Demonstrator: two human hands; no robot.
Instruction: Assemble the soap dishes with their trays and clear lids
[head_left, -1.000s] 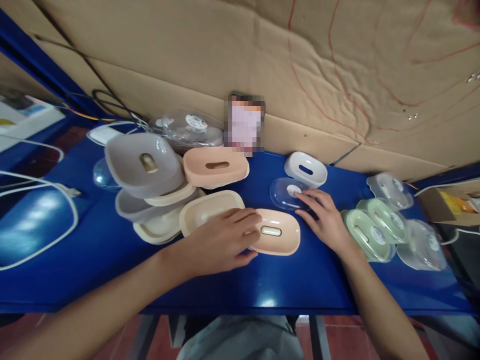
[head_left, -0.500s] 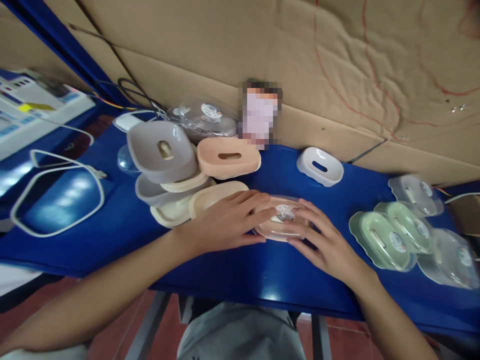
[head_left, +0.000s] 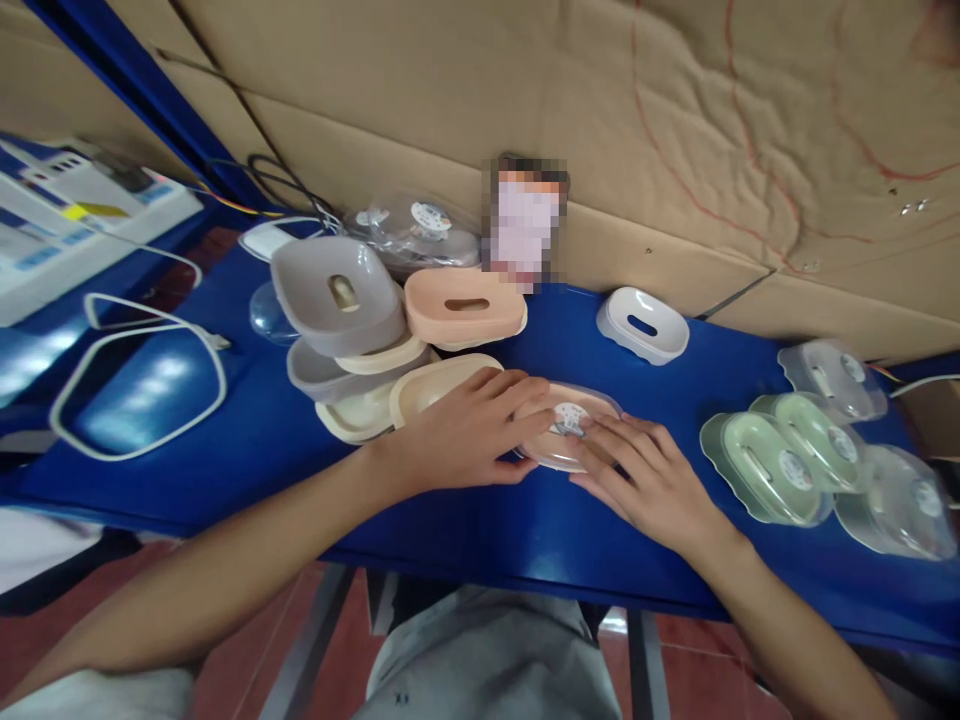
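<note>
A peach soap dish [head_left: 556, 452] under a clear lid with a round sticker lies on the blue table in front of me. My left hand [head_left: 480, 422] holds its left end, with fingertips on the lid and the thumb low at the near edge. At the right end, my right hand [head_left: 646, 470] lays its fingers over the lid, thumb at the near side. Both hands hide parts of the dish. Close to my left hand sits a cream tray [head_left: 431, 385], partly covered by that hand.
Grey, cream and peach dish parts [head_left: 334, 300] are stacked at left, with bagged clear lids [head_left: 427, 225] behind. A white slotted tray [head_left: 645, 325] stands at the back. Lidded green dishes [head_left: 772, 470] sit at right. A phone [head_left: 525, 225] leans on the cardboard; a white cable [head_left: 135, 455] loops at left.
My right hand's fingers have drawn closer together and lie flatter over the lid's right end. My left hand stays at the left end. The view has shifted slightly.
</note>
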